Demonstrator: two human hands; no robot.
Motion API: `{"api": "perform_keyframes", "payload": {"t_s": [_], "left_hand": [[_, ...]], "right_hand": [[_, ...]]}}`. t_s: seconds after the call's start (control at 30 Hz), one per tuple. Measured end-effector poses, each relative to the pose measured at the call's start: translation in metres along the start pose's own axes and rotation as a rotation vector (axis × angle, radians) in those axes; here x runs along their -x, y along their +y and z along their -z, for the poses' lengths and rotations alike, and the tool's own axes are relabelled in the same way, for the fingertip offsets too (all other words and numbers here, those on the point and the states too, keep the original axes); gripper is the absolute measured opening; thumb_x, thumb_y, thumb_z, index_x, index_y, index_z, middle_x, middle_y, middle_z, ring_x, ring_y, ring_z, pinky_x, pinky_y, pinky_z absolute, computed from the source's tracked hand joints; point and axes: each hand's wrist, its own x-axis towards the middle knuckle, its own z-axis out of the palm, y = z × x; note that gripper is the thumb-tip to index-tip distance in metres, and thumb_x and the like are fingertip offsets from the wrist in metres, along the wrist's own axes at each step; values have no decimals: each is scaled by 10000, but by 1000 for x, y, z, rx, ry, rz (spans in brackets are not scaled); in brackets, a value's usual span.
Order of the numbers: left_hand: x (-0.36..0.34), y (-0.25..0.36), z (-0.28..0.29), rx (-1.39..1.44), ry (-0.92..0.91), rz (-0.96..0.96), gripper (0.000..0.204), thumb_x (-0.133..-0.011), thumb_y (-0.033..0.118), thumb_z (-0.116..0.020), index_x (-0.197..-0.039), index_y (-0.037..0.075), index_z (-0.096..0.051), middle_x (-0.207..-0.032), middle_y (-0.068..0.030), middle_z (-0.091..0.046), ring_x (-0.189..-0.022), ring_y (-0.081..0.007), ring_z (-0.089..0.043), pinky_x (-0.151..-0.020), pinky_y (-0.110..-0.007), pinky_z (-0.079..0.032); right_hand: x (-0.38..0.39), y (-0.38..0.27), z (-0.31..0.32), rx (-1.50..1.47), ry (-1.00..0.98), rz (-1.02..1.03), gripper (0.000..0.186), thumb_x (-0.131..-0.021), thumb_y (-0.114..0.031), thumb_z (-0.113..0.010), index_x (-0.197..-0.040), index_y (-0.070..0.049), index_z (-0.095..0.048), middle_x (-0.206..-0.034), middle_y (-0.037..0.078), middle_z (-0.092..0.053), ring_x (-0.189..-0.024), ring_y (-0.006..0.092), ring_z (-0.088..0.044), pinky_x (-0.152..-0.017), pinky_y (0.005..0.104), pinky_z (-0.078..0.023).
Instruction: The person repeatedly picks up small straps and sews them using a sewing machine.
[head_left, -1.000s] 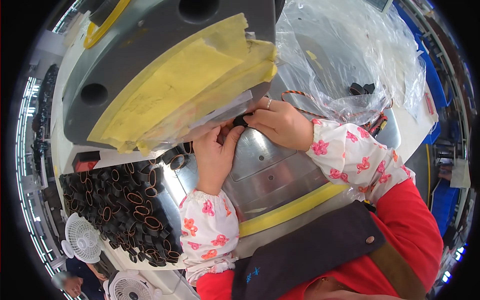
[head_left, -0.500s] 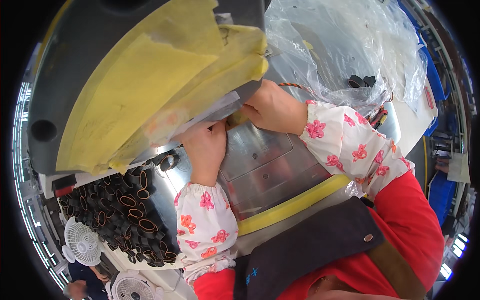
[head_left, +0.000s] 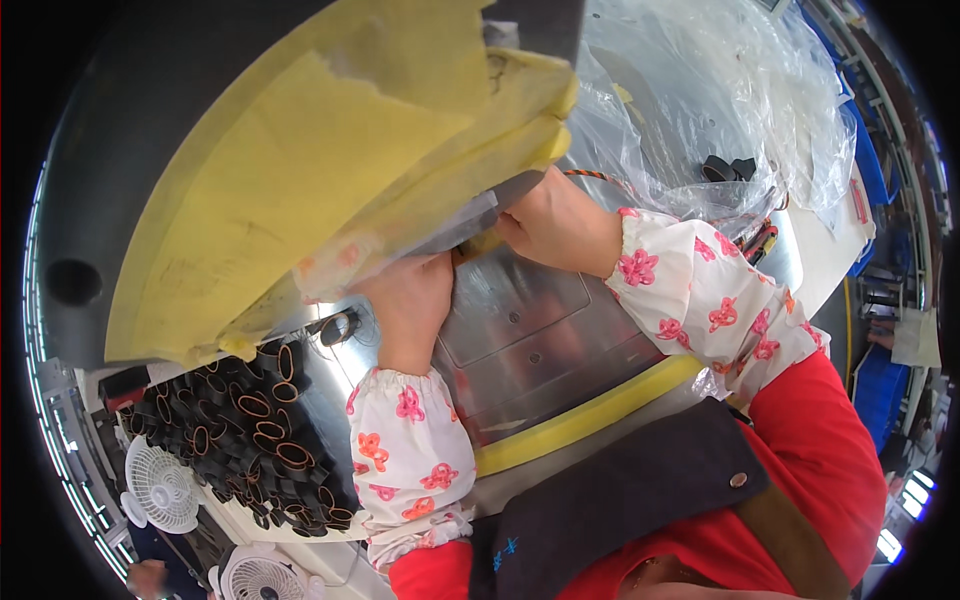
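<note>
Two hands meet under the yellow pad (head_left: 300, 190), which now fills way more of the view than a second ago. Left hand (head_left: 412, 300) and right hand (head_left: 560, 222) are tucked at its edge; fingers hidden, can't tell their grip. Black rings (head_left: 250, 440) sit near left.

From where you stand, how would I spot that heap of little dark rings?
Start at the big dark machine housing padded with yellow foam that fills the upper left. Drop below its lower edge, left of the left hand and its flowered sleeve, to the pile of black rings. Unlike the two white fans beside it, these are many small dark hoops with copper-coloured rims.
</note>
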Motion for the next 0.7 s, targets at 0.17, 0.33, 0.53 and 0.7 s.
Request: {"api": "perform_keyframes", "payload": {"t_s": [0.17, 0.33, 0.53, 0.7], "left_hand": [[1, -6, -9, 126, -53, 43, 218, -740, 196, -699, -825, 3, -643, -683, -73, -632, -569, -173, -560, -584, -299, -437], [-4, 2, 8, 215, -156, 232, 258, -760, 249, -678, -849, 7, -658, -728, -103, -657, -639, -201, -616, -621, -298, -453], [-2, -2, 7, 275, -166, 279, 296, -758, 295, -675, -861, 18, -668, -735, -108, -660, -665, -212, -625, -651, -304, -459], [-6, 1, 9, 173, -267, 276, 326, -762, 300, -673, -925, 17, -664, -789, -119, -666, -693, -205, -629, -669, -289, -460]], "right_hand": [[1, -1, 3, 89, 22, -18, 79, -703, -44, -594, -733, -9, -529, -808, 134, -557, -733, 319, -556, -619, 411, -450], [-4, -2, 0, 281, 13, 9, 78, -690, -113, -603, -691, -53, -553, -772, 66, -576, -736, 258, -571, -611, 368, -434], [-4, -1, -4, 310, 13, 37, 44, -694, -122, -591, -692, -84, -571, -772, 38, -586, -767, 215, -574, -633, 346, -414], [-1, 2, -2, 303, -5, 7, 44, -687, -129, -592, -694, -87, -580, -805, 33, -594, -789, 209, -572, -649, 342, -413]]}}
